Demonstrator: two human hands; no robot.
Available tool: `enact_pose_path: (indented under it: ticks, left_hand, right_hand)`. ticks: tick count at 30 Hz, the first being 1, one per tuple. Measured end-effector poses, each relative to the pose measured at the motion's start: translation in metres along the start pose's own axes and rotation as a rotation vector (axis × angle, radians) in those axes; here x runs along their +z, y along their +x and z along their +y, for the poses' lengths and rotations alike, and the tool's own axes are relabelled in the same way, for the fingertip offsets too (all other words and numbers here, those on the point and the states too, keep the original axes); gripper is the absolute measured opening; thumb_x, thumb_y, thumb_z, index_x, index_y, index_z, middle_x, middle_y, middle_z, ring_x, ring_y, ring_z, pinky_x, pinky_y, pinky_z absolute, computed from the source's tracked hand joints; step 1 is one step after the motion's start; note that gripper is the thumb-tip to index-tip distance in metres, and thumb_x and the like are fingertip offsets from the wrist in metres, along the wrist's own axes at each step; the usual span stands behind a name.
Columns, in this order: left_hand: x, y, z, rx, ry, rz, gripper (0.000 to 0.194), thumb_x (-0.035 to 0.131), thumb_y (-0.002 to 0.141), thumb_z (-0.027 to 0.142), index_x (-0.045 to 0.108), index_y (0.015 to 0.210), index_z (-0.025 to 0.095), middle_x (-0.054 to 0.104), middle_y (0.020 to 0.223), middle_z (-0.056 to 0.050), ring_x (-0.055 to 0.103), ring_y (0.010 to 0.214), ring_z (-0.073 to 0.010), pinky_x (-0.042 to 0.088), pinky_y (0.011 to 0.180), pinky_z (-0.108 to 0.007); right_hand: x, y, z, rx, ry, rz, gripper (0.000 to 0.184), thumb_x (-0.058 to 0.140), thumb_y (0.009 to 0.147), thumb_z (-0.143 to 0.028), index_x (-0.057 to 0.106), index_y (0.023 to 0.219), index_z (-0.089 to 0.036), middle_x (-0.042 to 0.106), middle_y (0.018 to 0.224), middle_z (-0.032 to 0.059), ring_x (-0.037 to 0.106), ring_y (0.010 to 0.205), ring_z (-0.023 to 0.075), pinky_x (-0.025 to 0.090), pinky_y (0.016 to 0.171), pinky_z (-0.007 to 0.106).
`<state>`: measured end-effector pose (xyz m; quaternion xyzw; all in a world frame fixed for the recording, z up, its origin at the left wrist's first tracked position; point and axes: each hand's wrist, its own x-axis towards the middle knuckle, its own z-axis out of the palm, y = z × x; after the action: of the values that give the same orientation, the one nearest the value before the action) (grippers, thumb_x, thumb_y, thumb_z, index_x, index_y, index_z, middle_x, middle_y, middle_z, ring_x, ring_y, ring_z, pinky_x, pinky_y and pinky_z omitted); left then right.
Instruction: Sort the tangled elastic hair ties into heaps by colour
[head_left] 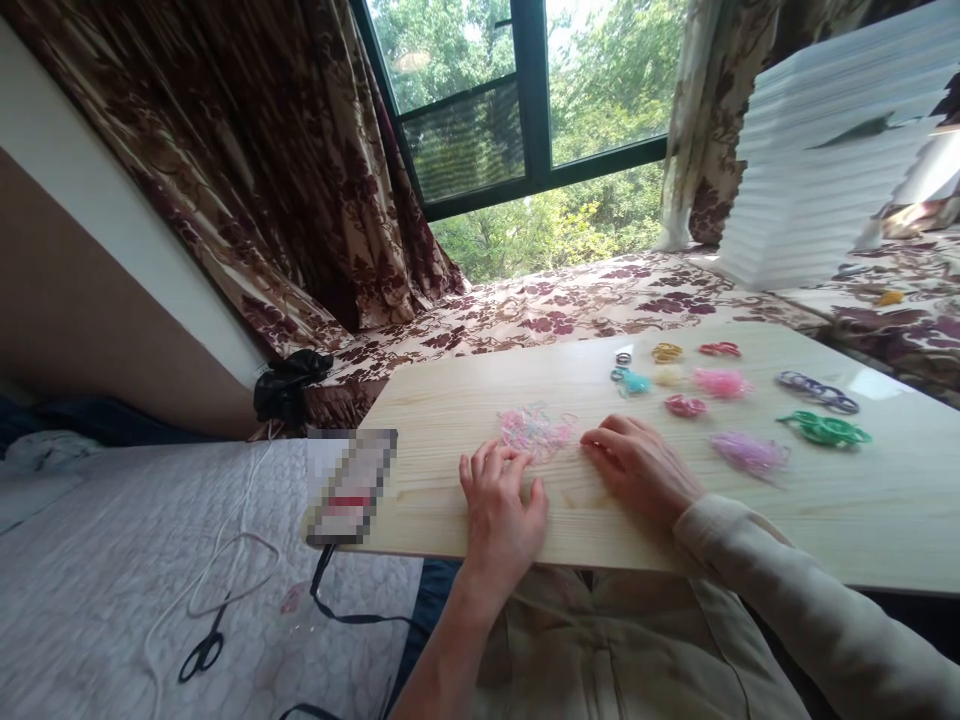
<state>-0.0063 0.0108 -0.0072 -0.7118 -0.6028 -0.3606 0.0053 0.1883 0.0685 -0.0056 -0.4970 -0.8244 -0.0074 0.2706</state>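
Observation:
A loose pile of thin pink, white and pale green bands (pixel 535 430), which look like small elastic hair ties, lies on the wooden tabletop (pixel 450 400). My left hand (pixel 504 500) rests at the pile's near left edge, fingers curved and thumb apart, with nothing seen in it. Just right of the pile is my right hand (pixel 641 465), its fingers drawn together; whatever may be between the fingertips is hidden. Beyond it lie a pink bunch (pixel 721 383), a lilac bunch (pixel 748 453), a light blue bunch (pixel 631 382) and a cream bunch (pixel 667 375).
Thicker hair ties in green (pixel 829 430), purple (pixel 817 391), red (pixel 686 405) and yellow (pixel 667 352) sit on the right side. A blurred-out phone-like object (pixel 352 490) lies at the left edge. Scissors (pixel 202 655) and a white cable (pixel 240 540) are on the bed.

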Motion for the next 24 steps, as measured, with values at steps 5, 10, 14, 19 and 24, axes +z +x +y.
enact_pose_path:
  ticks: [5, 10, 14, 19, 24]
  left_hand:
    - [-0.0003, 0.0000, 0.0000, 0.001, 0.000, 0.002, 0.024, 0.055, 0.084, 0.017, 0.067, 0.104, 0.020, 0.066, 0.110, -0.007, 0.048, 0.123, -0.0280, 0.028, 0.112, -0.055]
    - [0.0010, -0.0003, -0.0011, 0.008, 0.006, 0.015, 0.025, 0.056, 0.082, 0.017, 0.067, 0.104, 0.021, 0.066, 0.110, -0.007, 0.048, 0.122, -0.0274, 0.028, 0.112, -0.054]
    - [0.0015, -0.0003, -0.0018, 0.011, 0.002, 0.015, 0.024, 0.056, 0.082, 0.017, 0.067, 0.104, 0.021, 0.066, 0.109, -0.006, 0.047, 0.122, -0.0273, 0.027, 0.112, -0.055]
    - [0.0019, -0.0002, -0.0021, 0.011, 0.002, 0.020, 0.024, 0.056, 0.082, 0.017, 0.068, 0.103, 0.021, 0.066, 0.109, -0.006, 0.047, 0.122, -0.0274, 0.027, 0.113, -0.055]
    - [0.0016, -0.0001, -0.0018, -0.004, 0.011, 0.023, 0.023, 0.057, 0.082, 0.017, 0.068, 0.102, 0.021, 0.067, 0.108, -0.006, 0.047, 0.122, -0.0276, 0.026, 0.113, -0.056]
  right_hand:
    - [-0.0014, -0.0022, 0.0006, 0.031, 0.037, 0.056, 0.024, 0.046, 0.090, -0.024, 0.070, 0.086, -0.020, 0.066, 0.087, 0.0066, 0.061, 0.081, 0.0188, 0.045, 0.075, 0.031]
    - [-0.0036, -0.0032, -0.0012, 0.025, 0.042, 0.052, 0.025, 0.048, 0.088, -0.026, 0.072, 0.084, -0.021, 0.066, 0.084, 0.0063, 0.061, 0.077, 0.0188, 0.045, 0.072, 0.032]
    - [-0.0054, -0.0038, -0.0030, -0.002, 0.084, 0.049, 0.025, 0.048, 0.085, -0.022, 0.073, 0.085, -0.022, 0.067, 0.084, 0.0057, 0.061, 0.077, 0.0185, 0.046, 0.075, 0.032]
    - [-0.0037, -0.0060, 0.0019, 0.116, 0.025, 0.136, 0.027, 0.046, 0.084, -0.022, 0.072, 0.085, -0.021, 0.068, 0.084, 0.0052, 0.062, 0.076, 0.0181, 0.045, 0.071, 0.031]
    - [-0.0038, -0.0066, 0.0033, 0.115, 0.002, 0.089, 0.025, 0.048, 0.083, -0.024, 0.073, 0.083, -0.022, 0.069, 0.083, 0.0053, 0.061, 0.075, 0.0182, 0.044, 0.069, 0.031]
